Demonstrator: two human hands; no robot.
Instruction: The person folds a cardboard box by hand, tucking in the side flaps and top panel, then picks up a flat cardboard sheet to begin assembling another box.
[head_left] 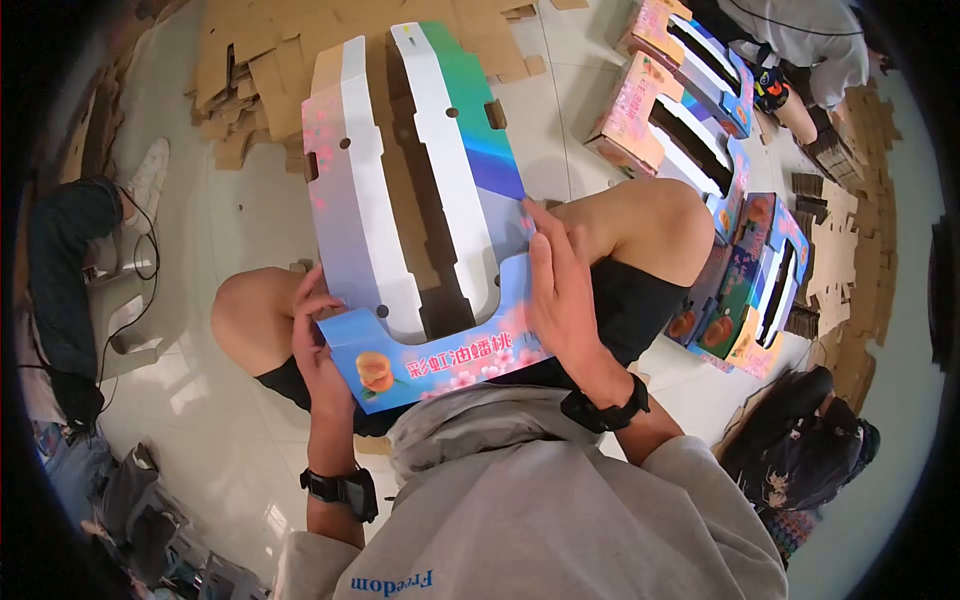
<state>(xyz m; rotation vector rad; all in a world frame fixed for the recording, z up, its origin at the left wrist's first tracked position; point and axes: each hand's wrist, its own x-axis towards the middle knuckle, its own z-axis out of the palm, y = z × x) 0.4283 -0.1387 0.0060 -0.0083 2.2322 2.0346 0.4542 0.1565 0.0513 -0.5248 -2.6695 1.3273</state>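
A printed cardboard box (pixel 470 350) with peach pictures and pink blossoms lies across my lap between my knees. Its near end panel stands folded up, and a long gap runs down the middle between two white-edged flaps. My left hand (pixel 318 325) grips the near left corner, fingers wrapped at the side panel. My right hand (pixel 562 285) holds the near right corner, thumb and fingers along the side edge. The far end of the box points away from me, with its flaps leaning over the gap.
Folded printed boxes (pixel 690 140) stand at the upper right, with more boxes (pixel 755 285) below them. Flat brown cardboard (pixel 270 80) lies beyond my box. Another person's arm (pixel 795 115) is at the upper right; a person's leg (pixel 75 235) is at the left. A dark bag (pixel 805 440) sits right.
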